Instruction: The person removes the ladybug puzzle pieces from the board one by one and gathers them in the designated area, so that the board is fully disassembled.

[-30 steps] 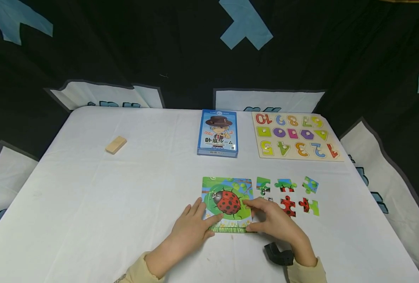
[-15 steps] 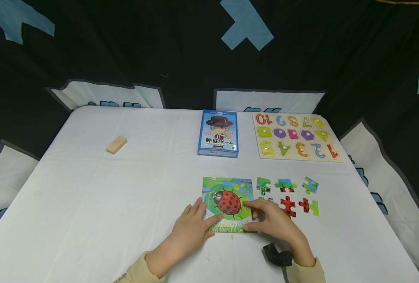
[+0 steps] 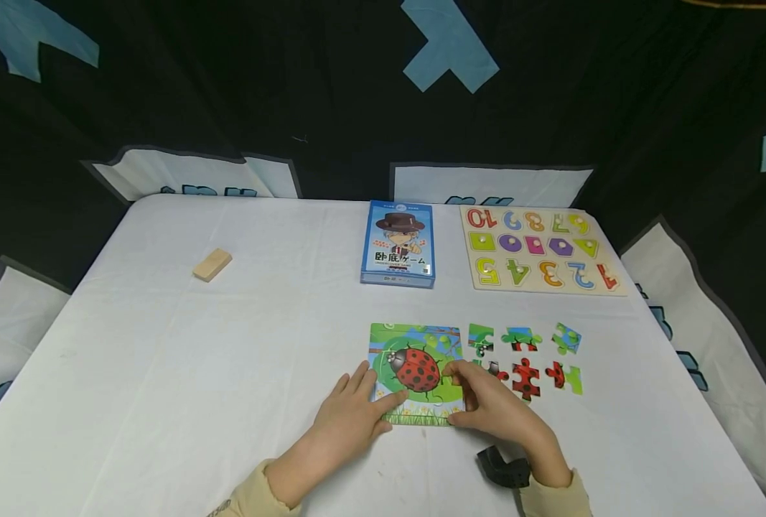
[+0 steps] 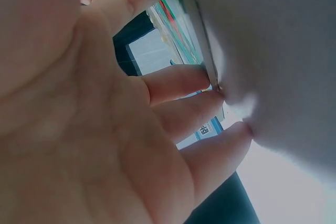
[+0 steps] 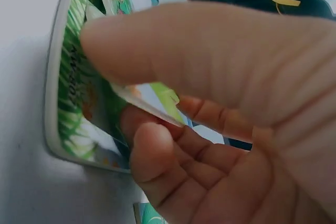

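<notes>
A ladybug jigsaw puzzle (image 3: 418,370) in a shallow tray lies near the table's front. My left hand (image 3: 349,420) rests on its left edge and lower left part, fingers spread. In the left wrist view, fingertips (image 4: 197,77) touch the tray's edge. At the puzzle's lower right, my right hand (image 3: 502,408) pinches a puzzle piece (image 5: 149,107) between thumb and fingers; the right wrist view shows it tilted up from the tray's printed base (image 5: 73,98). Its full outline is hidden by the fingers. Right of the tray lie several loose pieces (image 3: 526,377).
Behind the puzzle stands a blue card game box (image 3: 398,244). A wooden number board (image 3: 544,251) lies at the back right, and a small wooden block (image 3: 212,265) at the left. A black wrist device (image 3: 504,468) sits by my right wrist.
My right hand has shifted slightly left, uncovering more of a loose piece beside it. The puzzle's lower right side looks slightly raised. My left hand has stayed in place.
</notes>
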A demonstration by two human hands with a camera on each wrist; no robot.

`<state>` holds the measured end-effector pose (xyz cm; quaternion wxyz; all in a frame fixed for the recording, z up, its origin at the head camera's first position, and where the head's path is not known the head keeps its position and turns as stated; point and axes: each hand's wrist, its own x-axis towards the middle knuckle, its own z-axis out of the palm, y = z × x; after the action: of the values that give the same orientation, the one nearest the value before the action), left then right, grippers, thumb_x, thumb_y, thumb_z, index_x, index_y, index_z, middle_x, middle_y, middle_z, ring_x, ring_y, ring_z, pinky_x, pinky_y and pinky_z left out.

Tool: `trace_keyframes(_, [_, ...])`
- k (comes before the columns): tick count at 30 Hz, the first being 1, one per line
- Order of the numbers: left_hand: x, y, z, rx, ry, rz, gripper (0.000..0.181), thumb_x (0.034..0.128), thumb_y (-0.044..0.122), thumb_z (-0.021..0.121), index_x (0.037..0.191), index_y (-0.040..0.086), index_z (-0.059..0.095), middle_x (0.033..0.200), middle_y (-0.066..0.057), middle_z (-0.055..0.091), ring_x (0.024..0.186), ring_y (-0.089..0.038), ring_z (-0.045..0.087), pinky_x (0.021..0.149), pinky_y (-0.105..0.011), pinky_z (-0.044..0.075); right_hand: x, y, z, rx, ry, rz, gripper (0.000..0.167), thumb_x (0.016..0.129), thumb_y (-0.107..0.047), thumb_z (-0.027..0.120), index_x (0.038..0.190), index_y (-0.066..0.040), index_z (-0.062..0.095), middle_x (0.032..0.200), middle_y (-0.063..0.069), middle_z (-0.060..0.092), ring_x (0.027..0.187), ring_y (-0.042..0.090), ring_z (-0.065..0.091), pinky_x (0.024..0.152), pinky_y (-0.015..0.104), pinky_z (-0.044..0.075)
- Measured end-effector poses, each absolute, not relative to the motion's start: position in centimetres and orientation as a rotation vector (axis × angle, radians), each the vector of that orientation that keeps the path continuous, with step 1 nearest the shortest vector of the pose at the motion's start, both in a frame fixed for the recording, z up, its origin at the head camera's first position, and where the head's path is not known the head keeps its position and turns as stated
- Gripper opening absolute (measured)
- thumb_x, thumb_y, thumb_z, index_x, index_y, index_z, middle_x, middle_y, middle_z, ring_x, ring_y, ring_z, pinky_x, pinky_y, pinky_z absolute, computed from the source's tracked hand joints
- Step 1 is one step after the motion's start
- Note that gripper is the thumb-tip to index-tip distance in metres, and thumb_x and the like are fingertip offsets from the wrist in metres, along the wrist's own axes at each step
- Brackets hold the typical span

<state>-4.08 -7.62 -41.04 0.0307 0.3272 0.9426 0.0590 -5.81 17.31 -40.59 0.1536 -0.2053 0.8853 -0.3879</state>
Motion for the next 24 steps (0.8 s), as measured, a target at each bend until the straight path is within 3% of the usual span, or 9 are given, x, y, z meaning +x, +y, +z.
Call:
trace_keyframes(11, [-4.2,-7.5,-40.9,1.049,2.911,0.183,0.043,0.0847,0.040,0.058,0.127,0.032,0.053,0.121,-0.021,0.044,0.123,-0.039,0.036,0.092,-0.048,0.038,-5.6,18.0,-40.3,-0.590,2.478,-1.184,0.044,0.077,-0.011,0.072,0.109,-0.015,0.042,0.062,-0.007,0.047,0.055,0.006,0.042,0.050,0.022,0.038])
trace_keyframes(19, [-4.2,-7.4,-41.0,1.036,2.890,0.185,0.043,0.0856,0.040,0.057,0.128,0.032,0.052,0.123,-0.022,0.043,0.124,-0.040,0.035,0.093,-0.049,0.037,-4.5,22.6,-39.6,-0.467,2.366,-1.525,0.046,0.080,-0.011,0.069,0.118,-0.003,0.043,0.073,0.007,0.037,0.061,0.011,0.040,0.049,0.026,0.037])
trace_keyframes(24, [-4.1,-7.6,-41.1,1.014,2.880,0.200,0.044,0.0859,0.039,0.057,0.129,0.031,0.051,0.123,-0.023,0.043,0.124,-0.041,0.033,0.094,-0.050,0.035,-2.4,27.6,-39.5,-0.151,2.457,-1.500,0.050,0.079,-0.008,0.069,0.121,0.001,0.045,0.073,0.008,0.042,0.061,0.011,0.043,0.048,0.026,0.039])
